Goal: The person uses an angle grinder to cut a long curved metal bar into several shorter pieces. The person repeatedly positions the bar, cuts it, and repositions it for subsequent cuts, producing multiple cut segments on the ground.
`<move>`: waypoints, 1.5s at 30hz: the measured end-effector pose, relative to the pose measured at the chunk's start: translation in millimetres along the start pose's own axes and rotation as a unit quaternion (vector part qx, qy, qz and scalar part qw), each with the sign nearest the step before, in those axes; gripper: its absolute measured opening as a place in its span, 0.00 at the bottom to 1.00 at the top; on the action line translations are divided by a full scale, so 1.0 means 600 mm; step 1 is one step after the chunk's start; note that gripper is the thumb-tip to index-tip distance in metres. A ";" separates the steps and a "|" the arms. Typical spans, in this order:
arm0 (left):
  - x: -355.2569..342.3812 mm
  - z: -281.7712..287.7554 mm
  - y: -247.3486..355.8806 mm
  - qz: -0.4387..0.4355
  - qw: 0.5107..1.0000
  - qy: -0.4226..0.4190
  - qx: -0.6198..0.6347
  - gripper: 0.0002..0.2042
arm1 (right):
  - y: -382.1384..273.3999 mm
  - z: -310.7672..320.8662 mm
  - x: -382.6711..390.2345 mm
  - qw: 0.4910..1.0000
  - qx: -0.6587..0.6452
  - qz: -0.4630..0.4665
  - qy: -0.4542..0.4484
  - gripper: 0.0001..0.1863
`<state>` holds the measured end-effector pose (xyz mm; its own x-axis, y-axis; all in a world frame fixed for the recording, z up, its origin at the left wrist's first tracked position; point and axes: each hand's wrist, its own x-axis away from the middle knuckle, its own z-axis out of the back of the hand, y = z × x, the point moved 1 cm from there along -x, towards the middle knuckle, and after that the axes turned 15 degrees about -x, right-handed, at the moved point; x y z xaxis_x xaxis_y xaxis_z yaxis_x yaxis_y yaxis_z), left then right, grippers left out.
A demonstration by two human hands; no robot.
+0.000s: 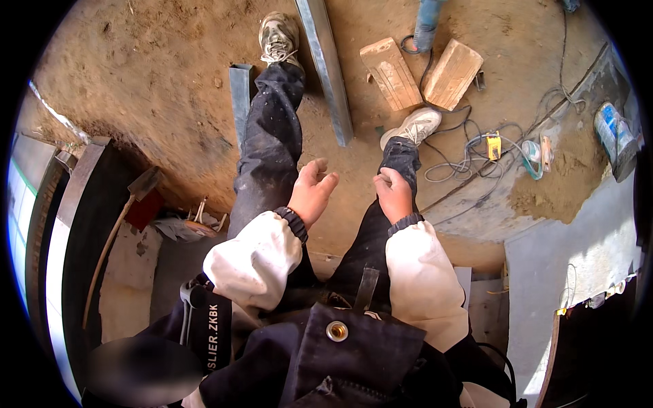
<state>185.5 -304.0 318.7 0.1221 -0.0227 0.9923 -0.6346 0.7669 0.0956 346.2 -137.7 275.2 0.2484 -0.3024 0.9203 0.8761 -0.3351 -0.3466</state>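
Above the gap between my legs hangs my left hand [313, 194], its thumb apart from loosely bent fingers and nothing visible in it. My right hand [395, 196] is held over my right leg, near the knee, with its fingers loosely bent and nothing seen in them. Whether it touches the trouser leg I cannot tell. Ahead on the dirt lies a long grey metal bar [326, 71], and a shorter metal bar [241, 95] lies partly hidden by my left leg. Two wooden blocks [391, 73] stand close together beyond my right shoe [415, 128].
A blue power tool [427, 26] is partly in view behind the blocks. Tangled cables [466, 160] run right, by a yellow device [493, 145] and a clear tape roll [532, 155]. A blue-and-white container [615, 136] stands by a sand pile [561, 183]. A shovel [112, 241] leans at left.
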 end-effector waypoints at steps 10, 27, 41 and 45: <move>-0.122 -0.035 0.108 -0.239 0.930 -0.031 -0.279 0.21 | -0.165 0.062 -0.487 0.975 0.045 0.149 0.158 0.47; -0.148 -0.075 0.125 -0.305 0.922 -0.023 -0.238 0.18 | -0.360 0.031 -0.763 0.904 0.168 0.312 0.239 0.58; -0.106 -0.054 0.170 -0.262 0.877 -0.080 -0.394 0.27 | -0.301 0.044 -0.305 0.987 0.036 0.098 -0.125 0.55; -0.091 -0.083 0.133 -0.191 0.902 -0.084 -0.377 0.41 | -0.285 0.028 -0.234 0.982 0.053 0.080 -0.165 0.56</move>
<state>165.9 -209.6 268.1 0.0640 -0.4271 0.9019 0.1368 0.8990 0.4160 168.4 -22.8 208.2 0.4911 -0.0327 0.8705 0.8489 -0.2060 -0.4867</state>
